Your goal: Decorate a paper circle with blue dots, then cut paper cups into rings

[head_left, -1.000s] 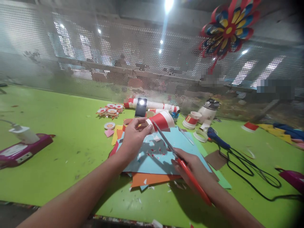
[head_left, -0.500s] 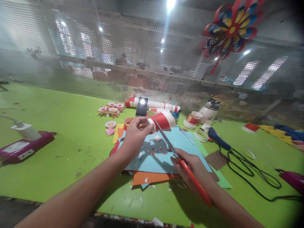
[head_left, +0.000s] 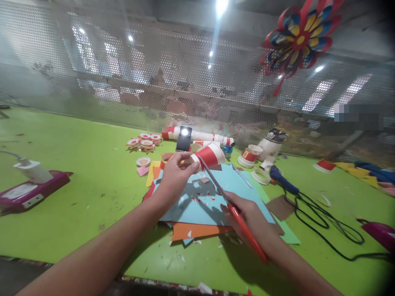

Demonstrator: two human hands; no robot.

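Note:
A red and white paper cup (head_left: 211,157) lies tilted in my left hand (head_left: 176,172), whose fingers and thumb close round its narrower left end. My right hand (head_left: 247,213) is wrapped round the red handles of a pair of scissors (head_left: 212,177). The scissor blades point up and left, and their tips meet the cup's side close to my left thumb. Whether the blades are cutting into the wall I cannot tell. Below, small red and white scraps (head_left: 202,198) are scattered over a light blue paper sheet (head_left: 182,213).
A phone (head_left: 184,139) leans against joined paper cups (head_left: 203,137) at the back. Cup-base flowers (head_left: 144,142) stand left of it. A blue-handled tool (head_left: 282,179) with a black cord lies right. A purple power strip (head_left: 33,191) sits left on the green table (head_left: 92,230).
The cup has turned slightly in my left hand. My right hand's scissor handles have swung a little up and left, closer together. The rest of the table looks the same.

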